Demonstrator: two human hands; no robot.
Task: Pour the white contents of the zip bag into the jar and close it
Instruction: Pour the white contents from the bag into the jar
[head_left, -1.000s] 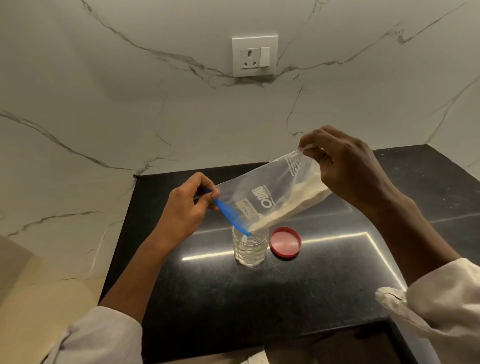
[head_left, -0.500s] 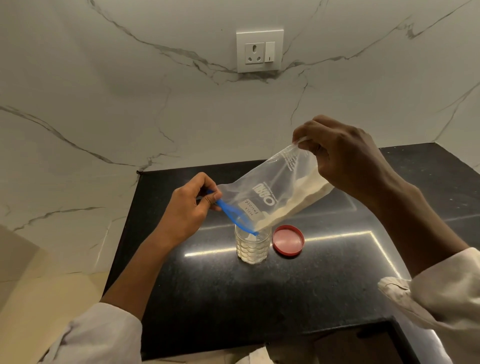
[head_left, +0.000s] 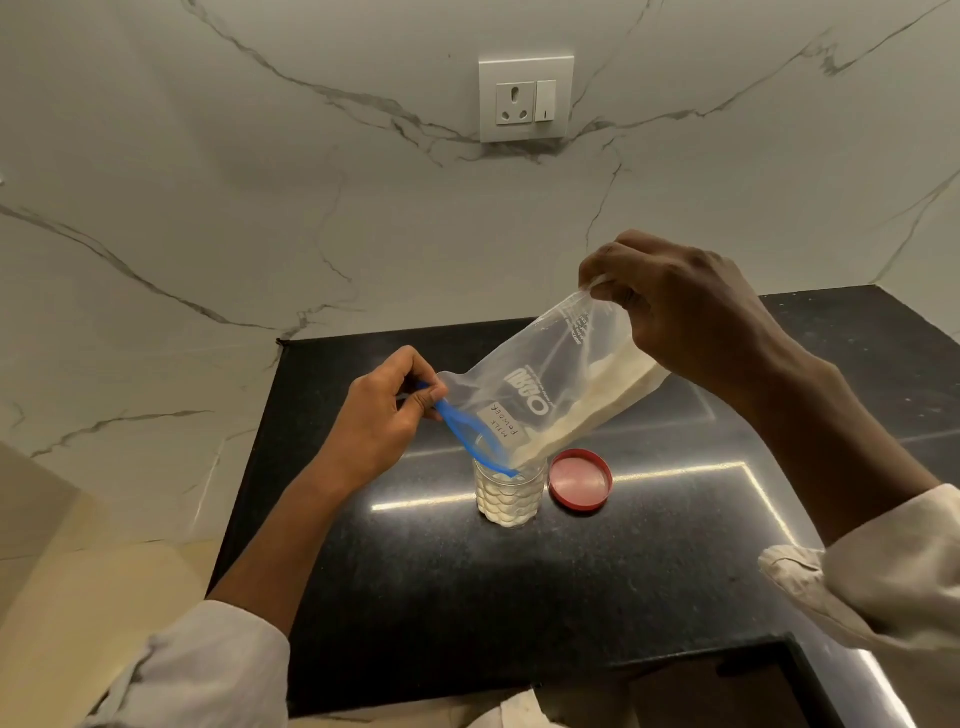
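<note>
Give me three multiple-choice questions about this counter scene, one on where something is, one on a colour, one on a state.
1. Where does the lid lie?
A. On the jar
B. On the counter beside the jar
C. In the left hand

2. What colour is the zip strip of the bag?
A. Blue
B. Green
C. Yellow

3. What state is the jar in?
A. Capped
B. Tipped over
C. Open, upright, holding white powder

Answers:
1 B, it lies flat on the black counter, right of the jar.
2 A, the strip is blue.
3 C, the mouth is uncovered under the tilted bag.
</note>
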